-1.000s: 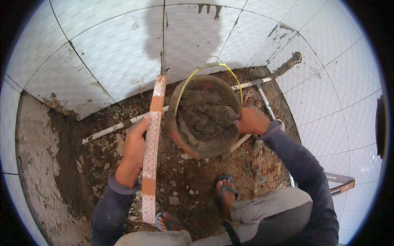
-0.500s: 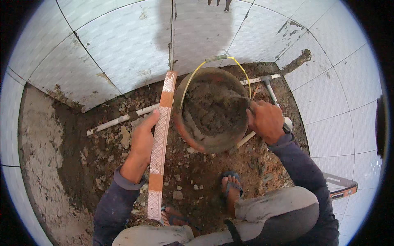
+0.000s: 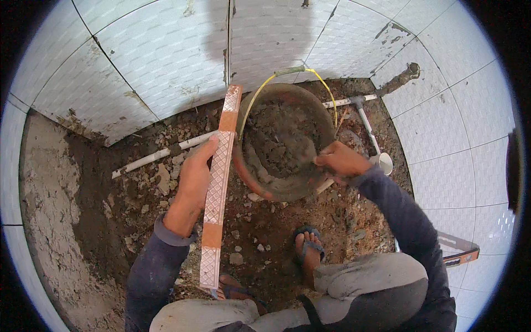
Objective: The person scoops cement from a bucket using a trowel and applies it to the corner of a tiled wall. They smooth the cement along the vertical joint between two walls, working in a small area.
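My left hand (image 3: 194, 176) is closed around a long, narrow tile strip (image 3: 214, 191), its thumb along the edge. The strip has whitish crisscross-patterned sections and plain orange-brown bands, and stands lengthwise just left of the bucket. A round bucket (image 3: 241, 166) holds grey wet mortar (image 3: 285, 138); its yellow handle (image 3: 261, 93) is raised at the far side. Over the bucket's right rim, my right hand (image 3: 342, 160) is closed, fingertips above the mortar. Whatever those fingers hold is hidden.
White pipes (image 3: 160, 157) run along the rubble floor (image 3: 260, 232) behind the bucket, with an open pipe end (image 3: 385, 164) at right. Tiled walls (image 3: 166, 61) enclose the corner. An orange-edged level (image 3: 462, 254) is at the right. My sandalled feet (image 3: 308, 246) are in front.
My right hand has moved left and slightly down, from beside the bucket's right rim to over it. The tile strip has shifted slightly; my left hand keeps its hold.
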Demonstrator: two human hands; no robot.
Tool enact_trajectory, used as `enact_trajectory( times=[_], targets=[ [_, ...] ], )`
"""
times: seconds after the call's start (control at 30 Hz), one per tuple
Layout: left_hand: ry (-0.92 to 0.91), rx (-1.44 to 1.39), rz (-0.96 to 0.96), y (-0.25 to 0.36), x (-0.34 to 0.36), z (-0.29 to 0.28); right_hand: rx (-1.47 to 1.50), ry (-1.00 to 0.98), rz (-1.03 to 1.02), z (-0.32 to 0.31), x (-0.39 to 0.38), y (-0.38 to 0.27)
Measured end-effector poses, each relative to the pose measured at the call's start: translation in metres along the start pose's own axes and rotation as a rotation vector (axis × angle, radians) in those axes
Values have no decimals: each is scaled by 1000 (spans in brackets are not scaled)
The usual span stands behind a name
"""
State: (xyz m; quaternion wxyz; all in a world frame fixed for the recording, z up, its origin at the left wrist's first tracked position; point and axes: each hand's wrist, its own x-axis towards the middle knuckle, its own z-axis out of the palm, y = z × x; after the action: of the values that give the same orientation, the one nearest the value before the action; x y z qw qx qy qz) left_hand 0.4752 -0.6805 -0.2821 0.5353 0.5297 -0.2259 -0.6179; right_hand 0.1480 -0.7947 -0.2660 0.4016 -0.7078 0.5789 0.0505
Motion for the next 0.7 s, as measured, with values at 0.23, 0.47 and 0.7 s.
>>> enact_trajectory(
  times=[0.23, 0.47, 0.7],
  targets=[
    [20, 54, 24, -2, -9, -9, -441, 213, 94, -33, -26, -25],
    [-22, 128, 63, -5, -15, 10, -78, 221, -63, -10, -40, -9],
    [-106, 119, 64, 4, -30, 35, 860, -199, -177, -13, -57, -36]
  ],
)
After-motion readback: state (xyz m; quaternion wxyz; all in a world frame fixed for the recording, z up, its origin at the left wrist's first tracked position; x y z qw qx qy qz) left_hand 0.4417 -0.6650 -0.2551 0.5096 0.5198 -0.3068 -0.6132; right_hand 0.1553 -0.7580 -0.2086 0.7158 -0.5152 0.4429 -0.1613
